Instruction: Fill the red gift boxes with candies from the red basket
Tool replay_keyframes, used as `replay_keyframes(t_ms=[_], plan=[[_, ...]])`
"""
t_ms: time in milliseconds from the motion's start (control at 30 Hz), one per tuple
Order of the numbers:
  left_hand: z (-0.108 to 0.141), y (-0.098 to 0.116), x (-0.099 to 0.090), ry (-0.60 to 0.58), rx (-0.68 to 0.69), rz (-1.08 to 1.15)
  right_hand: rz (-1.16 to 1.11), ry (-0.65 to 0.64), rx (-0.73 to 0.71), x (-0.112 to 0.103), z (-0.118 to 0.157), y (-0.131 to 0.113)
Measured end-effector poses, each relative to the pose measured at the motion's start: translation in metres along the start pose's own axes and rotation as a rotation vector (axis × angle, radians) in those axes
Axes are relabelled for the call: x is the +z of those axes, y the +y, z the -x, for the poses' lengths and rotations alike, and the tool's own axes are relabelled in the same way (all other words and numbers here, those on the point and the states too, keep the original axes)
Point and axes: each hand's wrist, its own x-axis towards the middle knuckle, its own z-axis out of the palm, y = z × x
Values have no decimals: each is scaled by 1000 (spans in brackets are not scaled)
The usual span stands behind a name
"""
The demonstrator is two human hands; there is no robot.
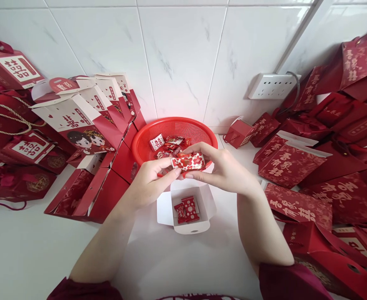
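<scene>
Between my two hands is a wrapped candy [189, 161] with a red and white flower pattern; more red wrapping shows just behind it. My left hand [150, 181] pinches its left end with thumb and fingers. On the right end, my right hand [224, 168] curls over the top, its thumb underneath. Both hands are over the near rim of a red plastic basket [174, 121], which holds several small wrapped sweets [172, 146]. Below them stands an open white box [194, 227] with flaps spread and red wrapped candies [189, 209] inside.
Red and white gift boxes [77, 121] stand in a row at the left, with ribboned red boxes [30, 146] beyond them. Many red gift boxes [291, 162] crowd the right side. A power strip [271, 86] is fixed to the white tiled wall [183, 54] behind.
</scene>
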Motion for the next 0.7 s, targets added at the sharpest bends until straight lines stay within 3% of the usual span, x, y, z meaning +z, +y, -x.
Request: replay_keyframes(t_ms=[200, 700], plan=[[0, 2, 2, 85, 14, -135, -48, 48, 120, 4, -1, 2], [1, 3, 1, 19, 44, -179, -312, -4, 144, 5, -2, 7]])
